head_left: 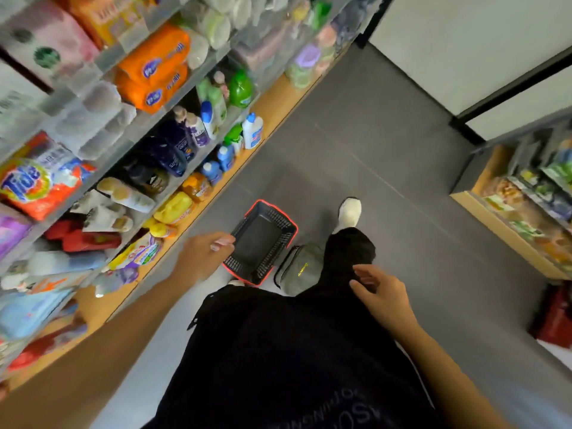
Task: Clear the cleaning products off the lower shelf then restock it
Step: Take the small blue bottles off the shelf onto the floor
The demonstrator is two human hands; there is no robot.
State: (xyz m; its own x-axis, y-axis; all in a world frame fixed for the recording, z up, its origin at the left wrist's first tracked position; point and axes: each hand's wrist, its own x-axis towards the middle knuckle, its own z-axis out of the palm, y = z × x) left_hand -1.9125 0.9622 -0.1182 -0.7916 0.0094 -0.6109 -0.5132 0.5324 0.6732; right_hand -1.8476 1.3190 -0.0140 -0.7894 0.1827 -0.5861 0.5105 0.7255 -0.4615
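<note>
The lower shelf [272,109] runs along the left with a wooden front edge. On it stand cleaning products: a yellow jug [175,208], an orange jug [196,186], blue bottles [225,157], a white bottle [252,130] and a printed refill pouch [142,252]. A black basket with a red rim [280,219] sits on the floor beside the shelf and holds nothing. My left hand [202,253] hovers at the basket's near left corner, fingers loosely curled, holding nothing. My right hand [379,289] hangs over my dark trouser leg, fingers relaxed.
A grey-green bag [298,269] lies on the floor right of the basket. My white shoe [349,212] stands beyond it. Upper shelves hold detergent packs [37,181] and orange packs [153,69]. Another stocked shelf [526,205] and a red item [554,317] are on the right.
</note>
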